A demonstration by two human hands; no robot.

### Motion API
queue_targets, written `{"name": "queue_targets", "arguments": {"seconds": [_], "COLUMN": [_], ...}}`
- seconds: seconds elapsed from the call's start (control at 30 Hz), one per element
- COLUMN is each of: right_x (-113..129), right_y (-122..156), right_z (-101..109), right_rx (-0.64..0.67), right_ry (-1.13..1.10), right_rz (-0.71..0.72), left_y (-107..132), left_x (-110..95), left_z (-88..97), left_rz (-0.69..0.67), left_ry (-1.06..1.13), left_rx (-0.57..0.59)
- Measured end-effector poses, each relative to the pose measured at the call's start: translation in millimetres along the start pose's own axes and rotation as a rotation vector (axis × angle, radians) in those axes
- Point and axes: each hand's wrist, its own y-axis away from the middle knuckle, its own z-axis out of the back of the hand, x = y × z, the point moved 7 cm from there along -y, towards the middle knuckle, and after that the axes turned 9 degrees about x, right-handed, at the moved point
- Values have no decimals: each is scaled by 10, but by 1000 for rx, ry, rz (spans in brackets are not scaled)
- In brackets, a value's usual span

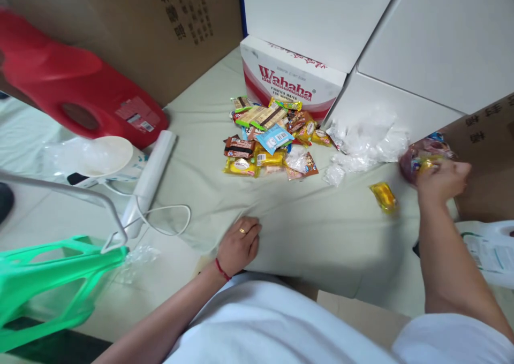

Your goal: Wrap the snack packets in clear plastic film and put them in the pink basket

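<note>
My right hand (441, 181) is raised at the right and closed on a clear bag of wrapped snacks (421, 154). A single yellow snack packet (384, 196) lies on the pale cloth just left of it. My left hand (240, 244), with a ring and a red wrist string, rests knuckles-up on the cloth (305, 230), fingers curled under. A pile of assorted snack packets (270, 136) lies further out, in front of a red-and-white Wahaha box (289, 80). Crumpled clear plastic bags (367, 142) lie between the pile and my right hand.
A large red plastic jug (76, 88) lies at the left, with a white bowl (105, 155) and a white sealer with its cord (150, 179) beside it. A green plastic stool (52, 281) is at the lower left. White boxes (433, 48) and cardboard cartons (168, 27) stand behind.
</note>
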Motion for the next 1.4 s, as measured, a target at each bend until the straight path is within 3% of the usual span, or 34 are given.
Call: {"name": "queue_targets", "arguments": {"seconds": [0.07,0.13,0.2,0.23,0.3,0.4,0.47,0.53,0.63,0.7,0.8,0.9,0.97,1.03,1.13,1.2,1.3,1.37,1.4], "right_x": [563,1100,1476,1599,1760,1937,2147,2428,2749,2902,2951,2788,2666,2556,2460,2529,2796,2897,2879], "right_y": [133,259,356,381,421,749,1203,1751,2503,2834,3041,3034,3011,2983,2921,2903,2968,3045,3073], "right_z": [-219,-552,-827,-896,-856,-661,-647,-644,-598,-573,-559,-576,-600,-596,-463,-313,-176,-180,-210], "right_rx": [134,385,584,617,514,307,355,465,530,594,700,779,834,803,599,522,582,639,643], "right_ry": [-31,-59,-62,-75,-214,-758,-1131,-1321,-1368,-1373,-1424,-1483,-1493,-1476,-1322,-1105,-825,-787,-815], "right_rz": [180,323,328,279,121,-120,-246,-318,-404,-407,-430,-534,-579,-572,-415,-212,117,201,156], "left_y": [-7,-10,-1,8,35,89,112,83,-74,-200,-313,-320,-292,-223,-55,-28,-141,-228,-267], "left_x": [-3,3,15,30,87,245,315,298,189,134,153,282,358,446,567,491,236,169,161], "left_z": [-13,-25,-15,3,55,119,129,148,192,134,4,-44,-58,-34,70,60,-35,-73,-96], "left_rz": [-12,-11,-7,2,50,249,415,523,589,645,734,735,700,714,882,965,965,961,950], "left_ry": [28,73,138,181,297,535,728,896,1025,1150,1376,1504,1557,1539,1387,1402,1592,1635,1644], "left_rx": [32,62,67,55,12,-52,-76,-110,-178,-163,-149,-176,-131,-128,-239,-149,68,59,36]}}
